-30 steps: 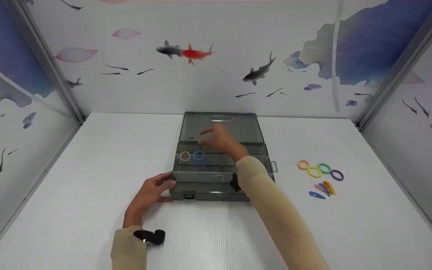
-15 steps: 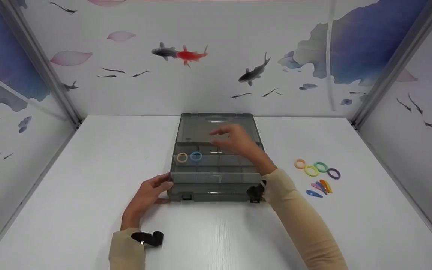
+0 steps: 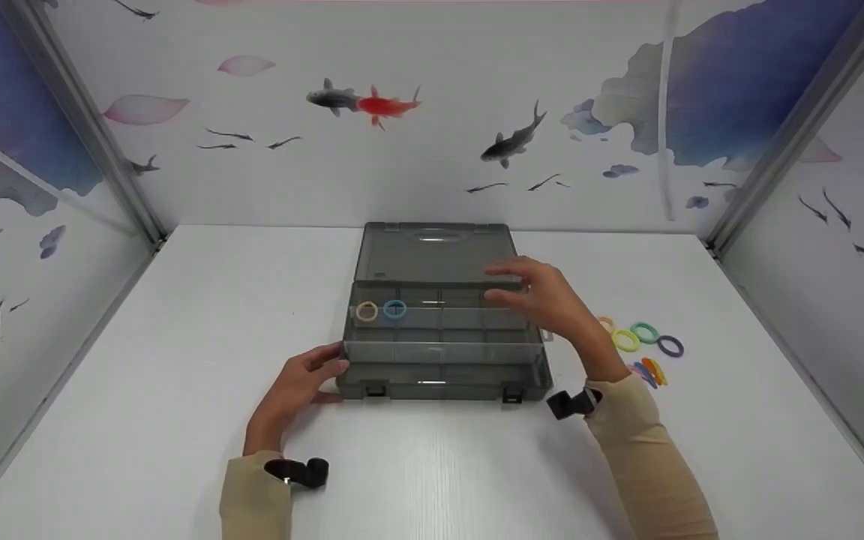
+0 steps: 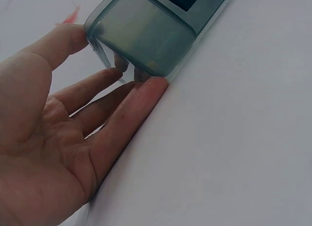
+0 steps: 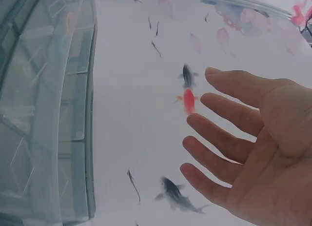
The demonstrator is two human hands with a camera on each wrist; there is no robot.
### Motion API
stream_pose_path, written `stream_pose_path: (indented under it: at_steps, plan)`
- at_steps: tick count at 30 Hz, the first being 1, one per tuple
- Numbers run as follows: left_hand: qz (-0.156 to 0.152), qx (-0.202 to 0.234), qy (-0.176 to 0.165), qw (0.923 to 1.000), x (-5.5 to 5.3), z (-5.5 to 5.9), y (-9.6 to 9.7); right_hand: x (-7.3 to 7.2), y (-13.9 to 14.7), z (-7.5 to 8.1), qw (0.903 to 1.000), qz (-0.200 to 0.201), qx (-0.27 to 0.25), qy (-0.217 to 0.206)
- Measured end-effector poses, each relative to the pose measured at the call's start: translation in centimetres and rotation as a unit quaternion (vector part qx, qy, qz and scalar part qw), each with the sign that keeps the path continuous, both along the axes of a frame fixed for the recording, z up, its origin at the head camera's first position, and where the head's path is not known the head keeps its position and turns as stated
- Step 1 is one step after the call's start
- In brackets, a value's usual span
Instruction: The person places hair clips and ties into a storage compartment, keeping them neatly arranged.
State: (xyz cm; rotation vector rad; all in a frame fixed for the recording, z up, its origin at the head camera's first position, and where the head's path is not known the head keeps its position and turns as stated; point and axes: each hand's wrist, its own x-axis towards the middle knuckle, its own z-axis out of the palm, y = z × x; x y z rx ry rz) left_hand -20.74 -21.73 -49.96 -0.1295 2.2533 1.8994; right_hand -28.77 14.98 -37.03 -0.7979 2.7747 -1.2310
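A grey see-through compartment box (image 3: pixel 439 352) lies on the table with its lid (image 3: pixel 432 255) folded back. A pale orange hair tie (image 3: pixel 367 321) and a blue hair tie (image 3: pixel 394 318) sit in its back left part. My left hand (image 3: pixel 293 394) touches the box's front left side; in the left wrist view, thumb and fairly straight fingertips meet its corner. My right hand (image 3: pixel 552 300), fingers spread and holding nothing, hovers over the box's right end. On the right lie yellow (image 3: pixel 625 349), green (image 3: pixel 645 342) and purple (image 3: pixel 670 355) hair ties, plus an orange one (image 3: pixel 606 319) partly covered by my wrist.
Several coloured hair clips (image 3: pixel 653 371) lie in front of the loose hair ties, partly behind my right sleeve (image 3: pixel 642 442). A white wall with painted fish stands behind the box, with side walls left and right.
My right hand has moved right, from above the middle of the box to its right end, with fingers spread. The left hand stays at the box; both hair ties inside stay put.
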Motion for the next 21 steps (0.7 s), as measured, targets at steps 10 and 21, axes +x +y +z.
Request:
stream_pose_path:
  at_steps: [10,21]
  plan:
    - [0.005,-0.003,-0.005,1.0,0.2,0.1,-0.1,-0.4,5.5,-2.3,0.9925,-0.096,-0.074,0.011]
    - [0.008,-0.01,-0.004,0.9999,0.1,0.0,0.0,-1.5,11.2,-4.1,0.9845,-0.158,-0.072,-0.027]
